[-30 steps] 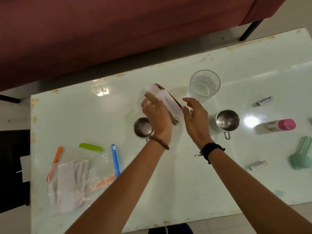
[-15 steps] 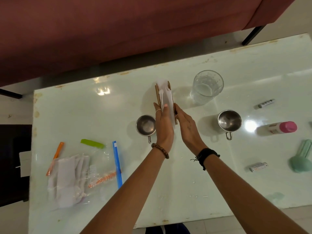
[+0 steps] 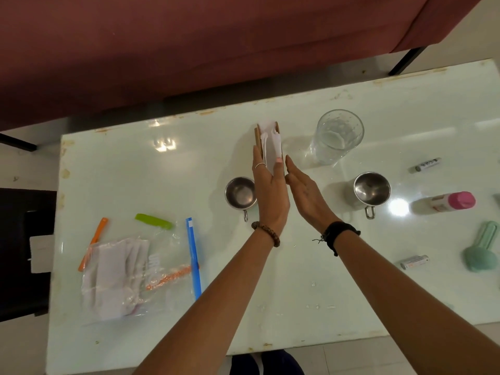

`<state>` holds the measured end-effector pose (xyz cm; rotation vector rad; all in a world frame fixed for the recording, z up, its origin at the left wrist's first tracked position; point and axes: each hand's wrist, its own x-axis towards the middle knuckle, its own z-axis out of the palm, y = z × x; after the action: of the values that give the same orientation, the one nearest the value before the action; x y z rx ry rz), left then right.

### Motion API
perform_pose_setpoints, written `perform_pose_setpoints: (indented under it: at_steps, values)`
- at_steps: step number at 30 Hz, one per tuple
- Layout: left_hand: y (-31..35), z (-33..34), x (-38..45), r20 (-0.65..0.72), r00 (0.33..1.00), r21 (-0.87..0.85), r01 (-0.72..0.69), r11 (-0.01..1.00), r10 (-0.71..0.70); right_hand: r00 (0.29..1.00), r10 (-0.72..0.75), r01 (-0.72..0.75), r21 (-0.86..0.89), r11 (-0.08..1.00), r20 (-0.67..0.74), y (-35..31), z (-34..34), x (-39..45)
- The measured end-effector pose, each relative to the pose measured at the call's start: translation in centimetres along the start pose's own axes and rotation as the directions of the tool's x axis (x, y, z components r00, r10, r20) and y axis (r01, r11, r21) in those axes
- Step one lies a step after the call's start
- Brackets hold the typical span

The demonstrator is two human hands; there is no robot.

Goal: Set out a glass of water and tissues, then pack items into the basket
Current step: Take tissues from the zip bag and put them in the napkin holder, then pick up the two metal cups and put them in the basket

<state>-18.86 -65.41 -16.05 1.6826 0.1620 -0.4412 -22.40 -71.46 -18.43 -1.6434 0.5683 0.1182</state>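
Note:
A wooden tissue holder [image 3: 258, 136] stands upright on the glass table [image 3: 135, 171], with white tissues [image 3: 270, 146] sticking out of its top. My left hand [image 3: 270, 196] lies along the holder's left side, thumb over the tissues, gripping it. My right hand [image 3: 308, 196] is flat and open, its fingertips close to the holder's right side. A clear glass of water [image 3: 336, 136] stands just right of the holder.
Two steel cups [image 3: 240, 193] [image 3: 372, 188] flank my hands. A plastic bag of white cloths [image 3: 119, 277] lies at the left with orange [image 3: 93, 243], green [image 3: 153, 221] and blue [image 3: 193, 255] sticks. A pink-capped bottle [image 3: 451, 202], two small tubes [image 3: 426, 165] [image 3: 414, 262] and a teal item [image 3: 480, 250] lie at the right.
The tissue holder went from tilted in my left hand to standing upright on the table. Both hands flattened against its sides.

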Motion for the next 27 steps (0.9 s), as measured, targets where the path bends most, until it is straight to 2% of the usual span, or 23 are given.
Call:
perform_pose_setpoints:
  at_steps: [2, 4, 6, 8, 10, 11, 15, 17, 19, 23, 27]
  values:
    - [0.0, -0.5, -1.7, -0.061, 0.991, 0.050, -0.120, 0.991, 0.123, 0.992, -0.038, 0.034, -0.035, 0.999, -0.120, -0.1, 0.3, -0.8]
    - [-0.8, -1.3, -3.8, -0.130, 0.978, 0.047, -0.157, 0.986, 0.162, 0.963, -0.061, 0.056, -0.026, 0.998, -0.263, -0.1, 0.7, -2.1]
    - [-2.0, -2.1, -6.0, -0.174, 0.983, 0.004, -0.060, 0.998, 0.059, 0.930, -0.011, 0.030, 0.044, 0.999, -0.367, 0.1, 1.1, -3.9]
    - [-3.4, -3.2, -7.5, -0.195, 0.968, -0.086, 0.144, 0.986, -0.158, 0.894, 0.075, -0.015, 0.139, 0.990, -0.441, 0.7, 1.4, -6.0]
    - [-4.5, -4.2, -8.1, -0.206, 0.906, -0.211, 0.328, 0.921, -0.369, 0.834, 0.183, -0.079, 0.216, 0.973, -0.520, 2.0, 1.1, -8.0]
    - [-4.8, -4.7, -8.2, -0.215, 0.876, -0.252, 0.377, 0.891, -0.432, 0.792, 0.234, -0.105, 0.251, 0.962, -0.564, 2.8, 0.7, -8.8]
    - [-5.0, -5.5, -7.2, -0.246, 0.840, -0.287, 0.414, 0.864, -0.484, 0.581, 0.339, -0.140, 0.319, 0.937, -0.740, 4.8, -1.9, -10.3]
    - [-4.9, -5.5, -6.2, -0.247, 0.833, -0.306, 0.417, 0.856, -0.495, 0.530, 0.383, -0.127, 0.376, 0.918, -0.756, 4.8, -3.4, -9.9]
    - [-4.8, -5.4, -5.4, -0.237, 0.819, -0.328, 0.439, 0.836, -0.523, 0.543, 0.416, -0.131, 0.416, 0.900, -0.730, 4.9, -4.7, -9.1]
    - [-4.9, -5.3, -4.2, -0.264, 0.801, -0.313, 0.457, 0.833, -0.538, 0.630, 0.452, -0.216, 0.416, 0.883, -0.631, 4.4, -5.6, -7.1]
    - [-4.7, -5.4, -3.2, -0.293, 0.825, -0.236, 0.428, 0.873, -0.484, 0.603, 0.496, -0.250, 0.442, 0.861, -0.625, 3.8, -5.1, -6.1]
